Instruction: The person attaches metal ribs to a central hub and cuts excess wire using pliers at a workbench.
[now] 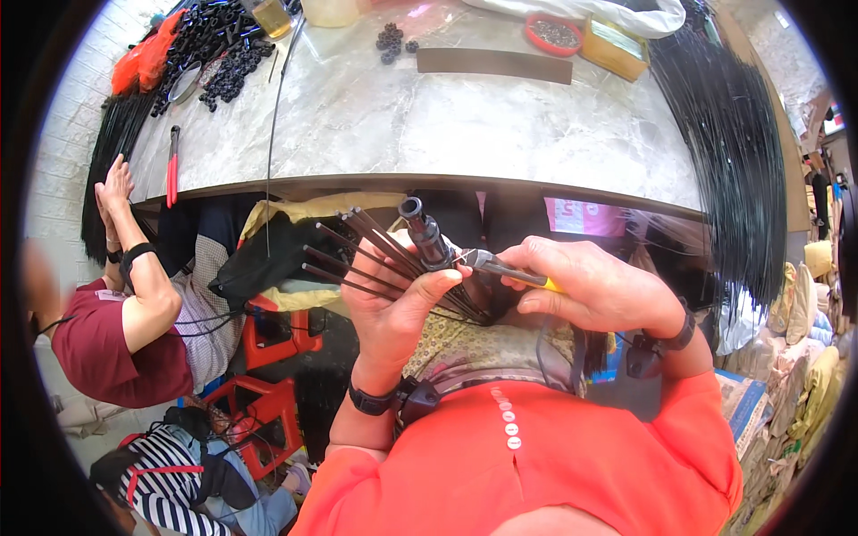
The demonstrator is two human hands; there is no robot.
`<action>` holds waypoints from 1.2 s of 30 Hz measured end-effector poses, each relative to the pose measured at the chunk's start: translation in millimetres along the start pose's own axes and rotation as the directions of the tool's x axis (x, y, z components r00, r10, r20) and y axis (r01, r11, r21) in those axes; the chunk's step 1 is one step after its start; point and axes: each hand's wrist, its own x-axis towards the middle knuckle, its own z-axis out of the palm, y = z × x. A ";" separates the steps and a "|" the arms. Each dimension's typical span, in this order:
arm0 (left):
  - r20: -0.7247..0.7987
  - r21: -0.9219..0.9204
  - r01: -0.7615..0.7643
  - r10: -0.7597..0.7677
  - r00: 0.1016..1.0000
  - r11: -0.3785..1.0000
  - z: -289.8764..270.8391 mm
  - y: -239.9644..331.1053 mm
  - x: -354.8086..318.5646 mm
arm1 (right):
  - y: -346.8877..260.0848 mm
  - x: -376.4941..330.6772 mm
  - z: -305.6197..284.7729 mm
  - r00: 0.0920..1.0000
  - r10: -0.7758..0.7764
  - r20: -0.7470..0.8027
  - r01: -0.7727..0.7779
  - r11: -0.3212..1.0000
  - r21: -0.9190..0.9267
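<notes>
In front of my lap, my left hand [389, 308] is closed round a black tubular plastic hub [427, 236], which looks like an umbrella runner. Thin dark rods [344, 270] fan out from it past my fingers. The hub leans up and to the left, its hollow end showing. My right hand [590, 281] grips a pair of pliers [514, 271] with yellow on the handles. The jaws meet a thin wire at the hub's side, beside my left thumb. Just what the jaws pinch is too small to tell.
Ahead is a marbled table [357, 125]. Black plastic parts [237, 76], red-handled pliers [172, 168], a flat dark strip [494, 66], a red dish [554, 34] and a yellow box [615, 48] lie on it. Dark rods [728, 161] overhang its right end. Two people are at left, near red stools [264, 420].
</notes>
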 end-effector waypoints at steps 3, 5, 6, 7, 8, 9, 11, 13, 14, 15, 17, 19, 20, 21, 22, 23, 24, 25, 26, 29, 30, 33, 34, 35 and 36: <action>-0.019 0.012 -0.011 0.011 1.000 1.000 2.4 0.6 -0.4 | -1.2 -0.3 -1.7 0.999 -0.033 -0.028 0.029 0.991 -0.131; -0.027 0.013 -0.010 0.011 1.000 1.000 2.4 0.0 -0.4 | -2.1 -0.1 -2.0 0.995 -0.074 -0.067 0.056 0.970 -0.235; -0.027 0.016 -0.014 0.014 1.000 1.000 2.7 0.2 -0.1 | -0.9 0.2 -0.9 0.990 -0.104 -0.091 0.075 0.957 -0.282; -0.026 0.019 -0.018 0.018 0.999 1.000 2.8 0.2 0.2 | 0.1 0.6 -0.2 0.984 -0.136 -0.113 0.092 0.940 -0.328; -0.026 0.022 -0.022 0.023 0.999 1.000 3.1 0.3 0.6 | 0.0 0.6 0.4 0.983 -0.141 -0.120 0.092 0.933 -0.348; -0.027 0.022 -0.017 0.017 0.999 1.000 4.1 1.1 1.0 | -0.4 0.4 0.9 0.981 -0.147 -0.128 0.091 0.926 -0.368; -0.028 0.022 -0.003 0.004 1.000 1.000 6.5 3.2 1.3 | -1.2 0.2 0.3 0.981 -0.141 -0.130 0.077 0.910 -0.407; -0.039 0.053 -0.001 0.004 0.999 0.999 5.6 2.0 0.2 | -2.9 0.2 -1.9 0.986 -0.116 -0.118 0.051 0.892 -0.450; -0.045 0.069 0.000 0.003 0.999 0.998 5.2 1.5 -0.2 | -3.7 0.7 -3.4 0.987 -0.119 -0.111 0.052 0.877 -0.478; -0.047 0.075 0.002 0.002 0.999 0.997 5.1 1.3 -0.3 | -4.4 1.5 -5.6 0.987 -0.122 -0.103 0.053 0.861 -0.506; -0.054 0.083 0.001 0.003 0.999 0.997 5.5 1.7 0.1 | -6.3 3.0 -10.5 0.992 -0.100 -0.072 0.049 0.852 -0.520; -0.056 0.053 0.020 -0.017 0.998 0.998 7.7 3.0 0.7 | -6.8 2.9 -15.3 0.998 -0.053 -0.024 0.034 0.869 -0.493; -0.057 0.037 0.029 -0.027 0.998 0.999 8.4 3.3 1.1 | -5.6 2.5 -17.4 0.997 -0.070 -0.013 0.057 0.885 -0.463; -0.047 0.030 0.032 -0.030 0.998 0.999 7.8 2.9 1.3 | -3.6 2.0 -19.3 0.996 -0.088 -0.001 0.079 0.898 -0.432; -0.039 0.023 0.034 -0.033 0.999 0.999 6.6 2.4 1.2 | -2.6 1.9 -20.7 0.994 -0.108 0.011 0.104 0.911 -0.399; -0.032 0.017 0.037 -0.036 0.999 0.999 5.8 2.3 1.1 | -3.2 1.9 -21.5 0.994 -0.113 0.003 0.104 0.904 -0.415; -0.030 -0.018 0.033 -0.034 0.999 0.999 7.5 3.0 1.7 | -4.2 1.9 -22.1 0.993 -0.119 -0.006 0.105 0.896 -0.431; -0.029 -0.052 0.031 -0.032 0.999 0.998 10.5 3.7 2.5 | -4.9 2.5 -22.4 0.992 -0.124 -0.013 0.105 0.889 -0.446; -0.028 -0.086 0.028 -0.030 0.999 0.996 11.8 4.0 3.1 | -5.3 3.5 -23.1 0.993 -0.114 -0.012 0.096 0.886 -0.455; -0.013 -0.010 0.032 -0.032 0.999 0.999 7.0 2.9 3.8 | -7.4 6.7 -25.8 0.995 -0.095 -0.010 0.079 0.873 -0.481; -0.017 -0.013 0.031 -0.031 0.999 0.999 6.3 2.8 3.8 | -8.5 8.3 -27.0 0.995 -0.099 -0.006 0.083 0.867 -0.491; -0.029 -0.022 0.035 -0.035 0.999 0.999 6.1 3.2 4.4 | -11.1 10.2 -27.7 0.994 -0.112 -0.012 0.088 0.835 -0.543; -0.038 -0.022 0.037 -0.038 0.999 0.999 6.6 4.0 4.3 | -11.1 11.0 -27.3 0.993 -0.121 -0.015 0.092 0.822 -0.563; -0.047 -0.023 0.040 -0.041 0.998 0.999 6.6 4.3 4.3 | -11.1 11.4 -26.4 0.993 -0.119 -0.014 0.090 0.819 -0.566; -0.052 -0.013 0.037 -0.037 0.998 0.999 6.1 3.9 4.5 | -11.0 11.6 -25.1 0.993 -0.117 -0.013 0.088 0.817 -0.570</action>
